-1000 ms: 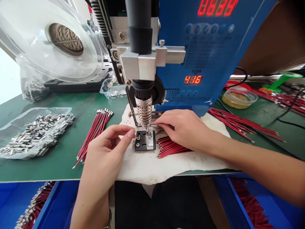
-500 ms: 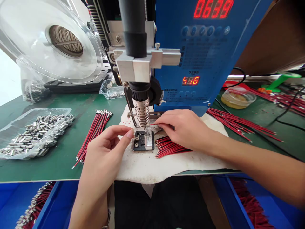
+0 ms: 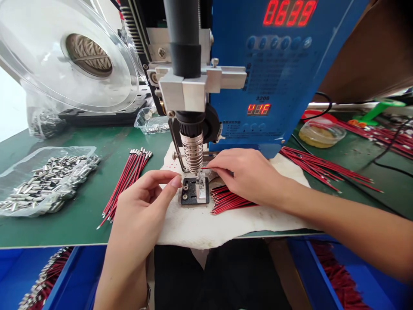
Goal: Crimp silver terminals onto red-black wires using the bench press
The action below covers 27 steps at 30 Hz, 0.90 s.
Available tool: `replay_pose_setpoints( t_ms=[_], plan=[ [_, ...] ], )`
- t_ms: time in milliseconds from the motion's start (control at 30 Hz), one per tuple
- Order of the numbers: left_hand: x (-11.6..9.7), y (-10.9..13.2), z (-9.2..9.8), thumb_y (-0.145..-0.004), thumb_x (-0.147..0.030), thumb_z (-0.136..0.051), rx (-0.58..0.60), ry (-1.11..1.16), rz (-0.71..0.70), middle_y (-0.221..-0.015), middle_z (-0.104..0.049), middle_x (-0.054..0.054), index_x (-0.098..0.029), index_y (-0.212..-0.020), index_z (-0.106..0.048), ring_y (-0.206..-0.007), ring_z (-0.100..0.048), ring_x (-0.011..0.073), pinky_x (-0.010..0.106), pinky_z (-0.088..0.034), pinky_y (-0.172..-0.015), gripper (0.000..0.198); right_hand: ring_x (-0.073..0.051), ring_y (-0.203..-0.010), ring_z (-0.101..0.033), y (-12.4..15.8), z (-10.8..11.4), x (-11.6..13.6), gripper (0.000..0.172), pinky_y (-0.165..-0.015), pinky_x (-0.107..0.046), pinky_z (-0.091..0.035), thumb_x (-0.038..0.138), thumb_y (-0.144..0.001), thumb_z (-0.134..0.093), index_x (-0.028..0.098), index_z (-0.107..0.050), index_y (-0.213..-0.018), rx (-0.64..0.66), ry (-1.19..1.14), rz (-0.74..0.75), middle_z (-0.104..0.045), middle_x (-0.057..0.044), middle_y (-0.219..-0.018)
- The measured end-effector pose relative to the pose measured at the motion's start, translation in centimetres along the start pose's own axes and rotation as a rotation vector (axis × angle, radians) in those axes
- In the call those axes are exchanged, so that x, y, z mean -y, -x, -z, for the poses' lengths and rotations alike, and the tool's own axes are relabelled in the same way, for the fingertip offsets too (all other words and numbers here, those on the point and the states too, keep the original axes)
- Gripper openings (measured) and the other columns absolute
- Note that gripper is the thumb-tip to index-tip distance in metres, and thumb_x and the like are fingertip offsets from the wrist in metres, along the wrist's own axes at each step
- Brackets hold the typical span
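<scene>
The right hand (image 3: 247, 172) was pinched around a red wire (image 3: 205, 168) at the soldering head (image 3: 192, 150), the left hand (image 3: 142, 215) was pinched on contents indiscernible, and capped wires (image 3: 127, 181) could be judged finished, uncapped wires (image 3: 229, 200) beside the fixture (image 3: 190, 194) unfinished.

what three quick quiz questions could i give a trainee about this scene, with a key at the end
1. Fill in: the upper display on the blue machine reads ____.

2. Multiple choice: what does the right hand pinch between thumb and forefinger?
a) a screwdriver
b) a thin red wire
c) a plastic lid

3. True or false: the clear plastic container of silver metal pieces lies to the left of the blue machine.

Key: 1: 0639; 2: b; 3: true.
</scene>
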State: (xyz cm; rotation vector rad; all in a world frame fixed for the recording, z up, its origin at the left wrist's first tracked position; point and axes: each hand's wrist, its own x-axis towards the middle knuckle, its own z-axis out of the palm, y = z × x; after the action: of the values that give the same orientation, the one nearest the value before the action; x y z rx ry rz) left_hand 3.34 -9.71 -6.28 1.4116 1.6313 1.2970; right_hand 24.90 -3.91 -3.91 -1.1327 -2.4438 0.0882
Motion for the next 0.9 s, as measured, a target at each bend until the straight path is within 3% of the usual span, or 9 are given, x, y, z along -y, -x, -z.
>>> replay_pose_setpoints(
  t_ms=[700,900],
  plan=[
    [0.22,-0.03,0.01,-0.078,-0.053,-0.077,-0.008,0.006,0.007,-0.078,-0.073,0.003,-0.023,-0.091,-0.074,-0.06,-0.058,0.0141,0.023,-0.039,-0.048,0.033,-0.02,-0.091,-0.069,0.03,-0.11,0.22,0.029,-0.077,-0.03,-0.048,0.011,-0.094,-0.05,0.022,-0.077,-0.097,0.015,0.071,0.015,-0.076,-0.005,-0.099],
    [0.1,-0.12,0.11,-0.079,-0.05,-0.077,-0.007,0.012,-0.006,-0.08,-0.074,0.002,-0.023,-0.089,-0.075,-0.064,-0.059,0.0145,0.024,-0.042,-0.054,0.028,-0.02,-0.092,-0.07,0.26,-0.02,0.07,0.027,-0.078,-0.03,-0.049,0.013,-0.093,-0.053,0.022,-0.078,-0.099,-0.01,0.035,0.02,-0.077,-0.004,-0.101]
  ],
)
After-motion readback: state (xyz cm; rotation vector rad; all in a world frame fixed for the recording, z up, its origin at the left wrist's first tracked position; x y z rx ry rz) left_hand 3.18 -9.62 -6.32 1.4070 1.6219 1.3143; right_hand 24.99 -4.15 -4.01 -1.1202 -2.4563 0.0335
